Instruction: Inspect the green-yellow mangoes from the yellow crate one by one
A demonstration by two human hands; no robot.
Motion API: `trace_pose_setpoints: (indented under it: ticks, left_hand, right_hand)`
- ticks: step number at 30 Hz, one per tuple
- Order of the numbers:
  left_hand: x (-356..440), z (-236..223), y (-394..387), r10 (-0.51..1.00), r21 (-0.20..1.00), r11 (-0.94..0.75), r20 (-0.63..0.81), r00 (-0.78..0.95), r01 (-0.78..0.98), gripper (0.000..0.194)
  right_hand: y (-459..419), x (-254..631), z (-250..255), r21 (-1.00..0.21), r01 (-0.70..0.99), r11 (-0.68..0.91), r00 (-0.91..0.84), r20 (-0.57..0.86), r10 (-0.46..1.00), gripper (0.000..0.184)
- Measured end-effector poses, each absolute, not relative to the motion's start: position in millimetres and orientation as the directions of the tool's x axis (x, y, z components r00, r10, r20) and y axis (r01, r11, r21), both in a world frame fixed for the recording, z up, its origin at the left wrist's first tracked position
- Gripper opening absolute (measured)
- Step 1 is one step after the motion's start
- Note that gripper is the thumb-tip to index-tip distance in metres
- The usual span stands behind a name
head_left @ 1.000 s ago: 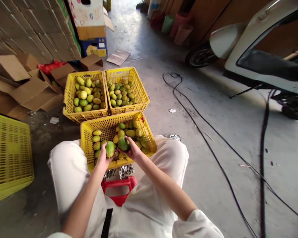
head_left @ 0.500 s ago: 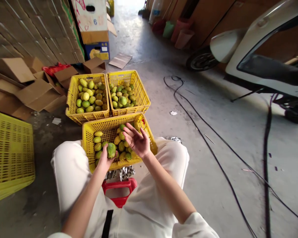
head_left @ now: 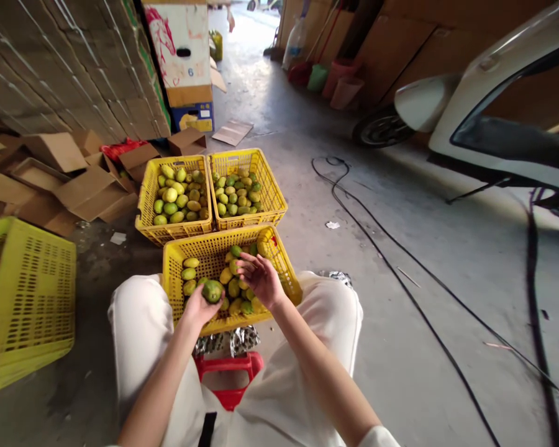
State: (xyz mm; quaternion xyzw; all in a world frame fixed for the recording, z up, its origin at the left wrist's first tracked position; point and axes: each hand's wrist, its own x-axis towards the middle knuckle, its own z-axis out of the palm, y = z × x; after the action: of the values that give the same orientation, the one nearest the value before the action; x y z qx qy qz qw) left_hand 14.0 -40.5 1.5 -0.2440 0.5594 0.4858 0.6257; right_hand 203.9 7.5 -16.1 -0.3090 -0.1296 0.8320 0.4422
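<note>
My left hand is closed around a dark green, oval fruit, held above the near yellow crate. Nothing is in my right hand; its fingers are stretched out over the fruit on the right side of that crate. Inside lie several green and yellow fruits, partly covered by both hands. Behind it stand two more yellow crates side by side, the back left crate and the back right crate, each with many similar fruits in it.
A large yellow crate stands at my left. Cardboard boxes lie behind it. A red plastic stool sits between my knees. Black cables cross the floor at right, near a white scooter.
My right hand has let go of a green fruit and opened. A pale green fruit showed at the back right crate half a second ago. My left hand keeps its fruit, now turned.
</note>
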Motion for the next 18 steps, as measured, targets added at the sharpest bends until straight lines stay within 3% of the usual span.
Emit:
trace_pose_setpoints:
  ticks: [2,5,8,12,18]
  left_hand:
    - [-3,17,-31,0.563,0.307,0.294,-0.821,-0.095,-0.905,0.041]
    - [-26,43,-24,0.877,0.422,0.074,-0.459,-0.142,-0.904,0.074]
    - [-39,59,-24,0.961,0.567,-0.066,-0.187,-0.206,-0.821,0.082]
    - [-45,60,-28,0.968,0.674,-0.115,-0.087,-0.233,-0.73,0.09]
    - [-46,51,-28,0.974,0.658,-0.126,-0.06,-0.219,-0.742,0.092]
  right_hand:
    - [8,203,-18,-0.489,-0.663,-0.567,-0.402,-0.407,0.82,0.028]
    - [9,203,-20,-0.498,-0.67,-0.551,-0.389,-0.397,0.832,0.027]
    - [9,204,-21,-0.505,-0.672,-0.542,-0.385,-0.386,0.838,0.025]
    - [8,205,-24,-0.5,-0.679,-0.538,-0.383,-0.384,0.84,0.024]
    - [8,206,-27,-0.462,-0.703,-0.541,-0.372,-0.41,0.833,0.026]
